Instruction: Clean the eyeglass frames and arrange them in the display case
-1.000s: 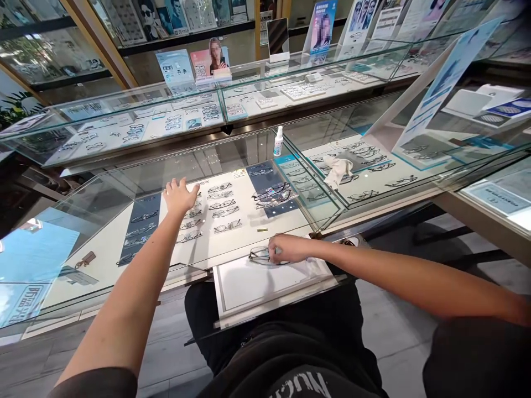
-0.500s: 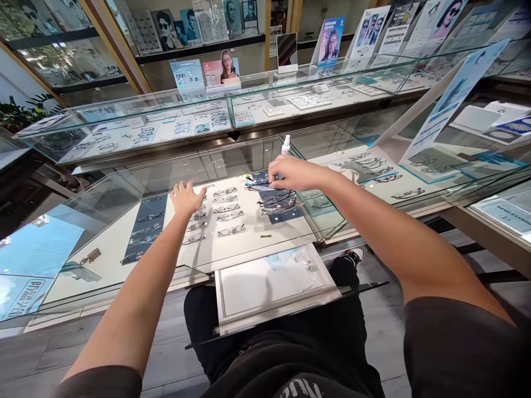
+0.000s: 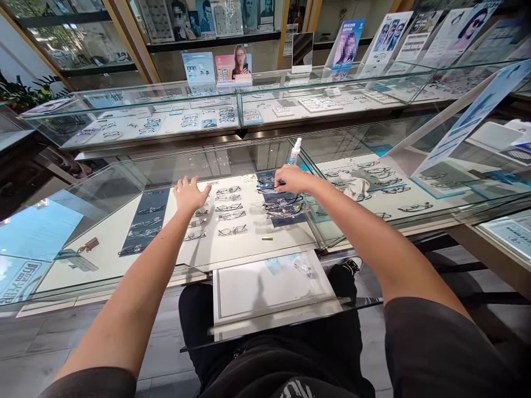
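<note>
My right hand (image 3: 292,179) is closed, its fingers pinched on a pair of eyeglasses (image 3: 265,189) at the back of a dark blue display mat (image 3: 289,220). More eyeglasses (image 3: 284,209) lie on that mat, just in front of the hand. A white spray bottle (image 3: 295,151) stands right behind my knuckles. Over to the left, my left hand (image 3: 189,194) has its fingers spread and holds nothing. It is above the glass counter, by a column of eyeglasses (image 3: 196,234) that it partly covers. Another column of eyeglasses (image 3: 230,208) lies between my hands.
A second dark mat (image 3: 144,221) with glasses lies at the left, near a small brown tag (image 3: 92,243). A white cloth (image 3: 355,187) sits right of my right hand. An open drawer (image 3: 265,290) juts out over my lap. Standing posters (image 3: 473,116) rise at the right.
The view has shifted slightly, so the counter sits a little differently. Relative to the spray bottle, my right hand has moved slightly left and nearer to me. My left hand stays spread.
</note>
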Available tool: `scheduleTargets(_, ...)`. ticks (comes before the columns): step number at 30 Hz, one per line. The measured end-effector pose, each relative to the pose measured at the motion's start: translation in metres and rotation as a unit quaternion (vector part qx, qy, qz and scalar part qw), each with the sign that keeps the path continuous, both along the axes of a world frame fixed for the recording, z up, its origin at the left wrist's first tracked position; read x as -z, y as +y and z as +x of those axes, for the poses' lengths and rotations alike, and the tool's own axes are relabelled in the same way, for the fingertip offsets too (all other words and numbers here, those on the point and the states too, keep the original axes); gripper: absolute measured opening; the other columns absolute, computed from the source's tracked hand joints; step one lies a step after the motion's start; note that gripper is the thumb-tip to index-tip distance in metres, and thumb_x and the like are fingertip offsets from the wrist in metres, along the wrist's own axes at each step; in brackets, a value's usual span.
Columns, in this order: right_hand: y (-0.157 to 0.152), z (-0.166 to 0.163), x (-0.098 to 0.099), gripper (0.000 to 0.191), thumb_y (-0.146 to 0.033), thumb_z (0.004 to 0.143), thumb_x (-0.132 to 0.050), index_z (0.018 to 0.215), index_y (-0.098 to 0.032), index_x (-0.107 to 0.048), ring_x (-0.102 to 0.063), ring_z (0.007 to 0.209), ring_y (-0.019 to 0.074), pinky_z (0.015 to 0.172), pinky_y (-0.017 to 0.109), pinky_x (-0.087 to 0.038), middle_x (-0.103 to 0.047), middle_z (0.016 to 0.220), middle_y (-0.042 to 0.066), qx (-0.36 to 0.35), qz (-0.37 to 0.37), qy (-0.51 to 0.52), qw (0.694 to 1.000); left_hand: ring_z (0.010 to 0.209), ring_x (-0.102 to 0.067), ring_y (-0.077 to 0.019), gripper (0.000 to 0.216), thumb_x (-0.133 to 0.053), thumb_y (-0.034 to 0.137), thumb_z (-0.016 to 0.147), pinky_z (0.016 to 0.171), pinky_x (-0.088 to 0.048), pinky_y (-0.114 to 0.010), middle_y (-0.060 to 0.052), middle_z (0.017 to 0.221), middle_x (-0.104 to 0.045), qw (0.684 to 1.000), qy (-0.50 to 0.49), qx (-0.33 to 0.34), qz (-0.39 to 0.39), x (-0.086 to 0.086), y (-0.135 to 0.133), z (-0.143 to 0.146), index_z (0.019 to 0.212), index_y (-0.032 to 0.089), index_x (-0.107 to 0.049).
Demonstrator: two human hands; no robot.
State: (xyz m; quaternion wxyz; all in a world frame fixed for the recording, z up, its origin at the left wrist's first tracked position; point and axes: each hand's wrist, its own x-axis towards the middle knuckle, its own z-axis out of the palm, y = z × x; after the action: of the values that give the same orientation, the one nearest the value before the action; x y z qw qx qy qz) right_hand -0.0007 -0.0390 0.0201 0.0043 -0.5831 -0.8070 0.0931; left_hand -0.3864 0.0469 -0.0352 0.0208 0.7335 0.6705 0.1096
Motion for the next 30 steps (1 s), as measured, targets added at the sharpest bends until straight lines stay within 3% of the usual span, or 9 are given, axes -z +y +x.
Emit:
scheduleTargets(6,-0.002,0.0,0.0,0.017,-0.036,0.093,-0.071,0.088,-0.021,-0.076,-0.064,0.117,0.0327,0.104,0.042,-0.041,-0.08,0.113,0.01,0.015,0.006,0.032,0.999,0.169,-0.028,-0.0422,0.086,-0.037,0.076,0.101,0.135,-0.025,-0.062,-0.021,0.18,-0.037,1.0,-0.004,0.001,0.001,-0.001,-0.001,0.0,0.166,0.022,-0.051)
scheduleTargets(10,0.0,0.002,0.006,0.015,-0.027,0.102,-0.057,0.1,-0.022,-0.071,-0.068,0.112,0.0297,0.097,0.038,-0.044,-0.082,0.111,0.011,0.059,0.031,0.068,0.995,0.169,-0.028,-0.0417,0.085,-0.039,0.075,0.101,0.135,-0.025,-0.061,-0.021,0.18,-0.037,1.0,-0.007,-0.001,0.0,-0.002,-0.002,0.001,0.167,0.022,-0.051)
scheduleTargets(16,0.007,0.006,0.02,0.027,-0.01,0.102,-0.05,0.12,-0.021,-0.065,-0.074,0.1,0.0226,0.083,0.031,-0.045,-0.086,0.103,0.007,0.126,0.039,0.168,0.977,0.169,-0.028,-0.0414,0.086,-0.039,0.074,0.101,0.135,-0.024,-0.062,-0.021,0.181,-0.035,1.0,-0.008,-0.002,-0.006,-0.006,-0.004,0.002,0.168,0.022,-0.05)
scheduleTargets(26,0.01,0.006,0.011,0.023,-0.012,0.094,-0.062,0.114,-0.02,-0.068,-0.074,0.098,0.0227,0.089,0.033,-0.05,-0.085,0.1,0.006,0.163,0.017,0.254,0.953,0.169,-0.028,-0.0413,0.087,-0.036,0.075,0.101,0.135,-0.025,-0.063,-0.02,0.181,-0.035,1.0,-0.001,-0.005,-0.01,-0.008,-0.005,0.003,0.169,0.022,-0.049)
scheduleTargets(30,0.014,0.007,0.013,0.016,-0.016,0.089,-0.065,0.103,-0.02,-0.069,-0.07,0.096,0.0244,0.087,0.035,-0.049,-0.08,0.104,0.009,0.171,0.065,0.251,0.951,0.169,-0.028,-0.041,0.087,-0.036,0.076,0.101,0.135,-0.024,-0.064,-0.02,0.181,-0.035,1.0,-0.001,-0.005,-0.011,-0.007,-0.004,0.002,0.169,0.023,-0.049)
